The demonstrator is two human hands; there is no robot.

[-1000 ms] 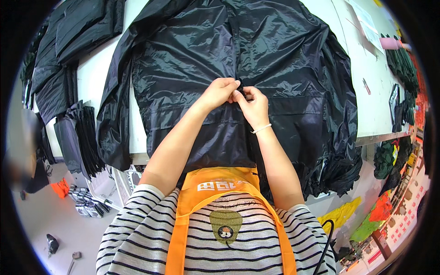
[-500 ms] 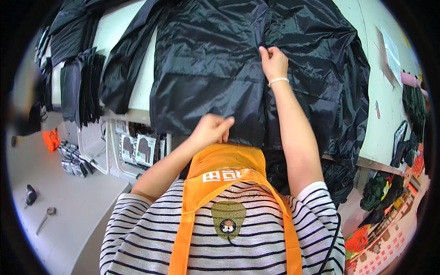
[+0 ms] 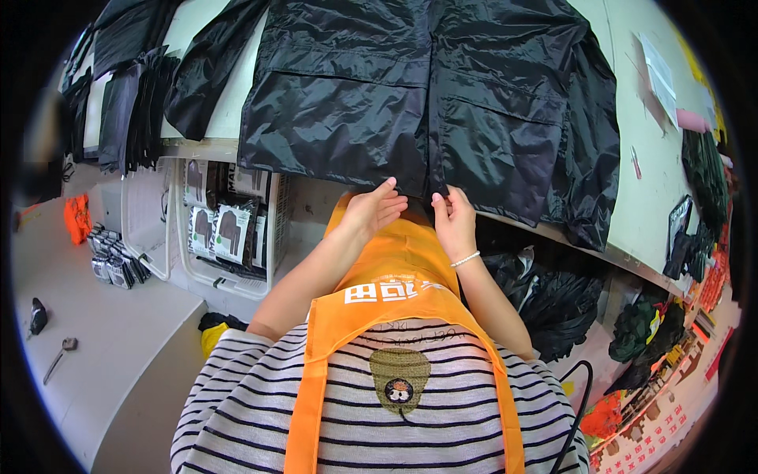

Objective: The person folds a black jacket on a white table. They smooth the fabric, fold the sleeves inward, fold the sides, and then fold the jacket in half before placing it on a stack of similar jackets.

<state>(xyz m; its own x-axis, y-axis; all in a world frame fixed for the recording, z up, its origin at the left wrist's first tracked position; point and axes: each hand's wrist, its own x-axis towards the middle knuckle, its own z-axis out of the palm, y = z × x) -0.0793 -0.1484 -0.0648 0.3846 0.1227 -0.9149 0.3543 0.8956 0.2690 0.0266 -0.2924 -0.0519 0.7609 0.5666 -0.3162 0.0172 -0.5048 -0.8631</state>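
Observation:
A shiny black jacket (image 3: 339, 110) lies spread over the table, its front opening running down the middle and its hem hanging at the near edge. My right hand (image 3: 455, 225), with a beaded bracelet at the wrist, pinches the hem beside the lower end of that opening. On the other side of the opening, my left hand (image 3: 375, 212) is at the hem with its fingers stretched out and the thumb apart. Whether its thumb touches the cloth I cannot tell.
A pale table (image 3: 643, 205) bears the jacket. Stacked black garments (image 3: 130, 110) hang over its edge at left. Below stand a white basket (image 3: 272, 237) with packaged garments (image 3: 233, 233) and, at right, a heap of black cloth (image 3: 560, 304). A paper sheet (image 3: 659, 75) lies far right.
My right hand has come down the front opening from mid-jacket to the hem. My left hand has uncurled its fingers and moved slightly right. The jacket appears higher in view.

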